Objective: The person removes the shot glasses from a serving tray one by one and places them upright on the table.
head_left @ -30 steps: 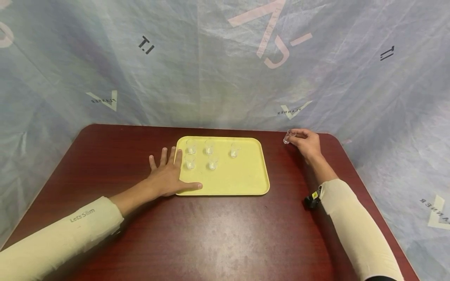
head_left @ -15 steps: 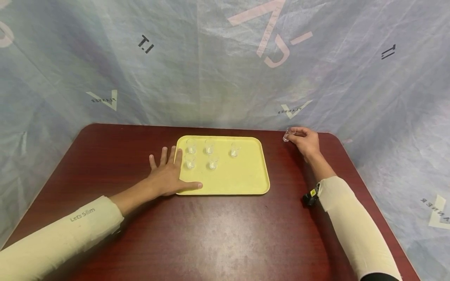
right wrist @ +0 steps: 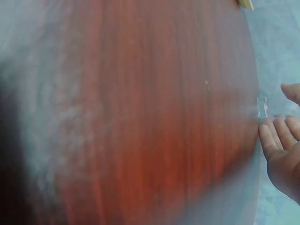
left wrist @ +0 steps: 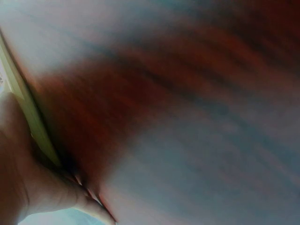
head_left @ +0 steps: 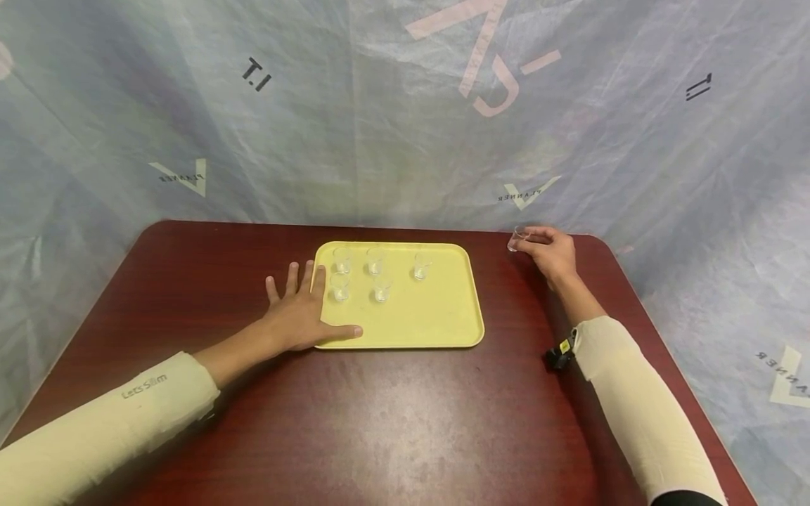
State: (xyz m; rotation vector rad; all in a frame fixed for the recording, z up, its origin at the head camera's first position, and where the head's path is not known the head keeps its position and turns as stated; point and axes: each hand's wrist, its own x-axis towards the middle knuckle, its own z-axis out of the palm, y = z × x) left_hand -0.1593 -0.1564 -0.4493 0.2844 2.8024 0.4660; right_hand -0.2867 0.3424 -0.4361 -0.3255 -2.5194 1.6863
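In the head view my left hand [head_left: 297, 313] lies with spread fingers over the left rim of a yellow tray [head_left: 436, 316]. The left wrist view shows its thumb side against the tray's edge. Several small clear shot glasses stand on the tray, one shot glass [head_left: 420, 267] apart from the rest. At the table's far right, another shot glass [head_left: 517, 239] stands by the back edge. My right hand [head_left: 553, 256] is around it in the head view. The right wrist view shows the thumb [right wrist: 289, 92] apart from the glass and the fingers [right wrist: 274, 133] close beside it.
A dark red wooden table [head_left: 405, 422] carries everything. Behind it hangs a grey printed sheet [head_left: 304, 140], close to the back edge. A small black device [head_left: 560, 355] is strapped at my right sleeve cuff.
The right hand and its glass shifted slightly toward the back edge, then the glass stayed put while the fingers loosened a little. My left hand has not moved on the tray.
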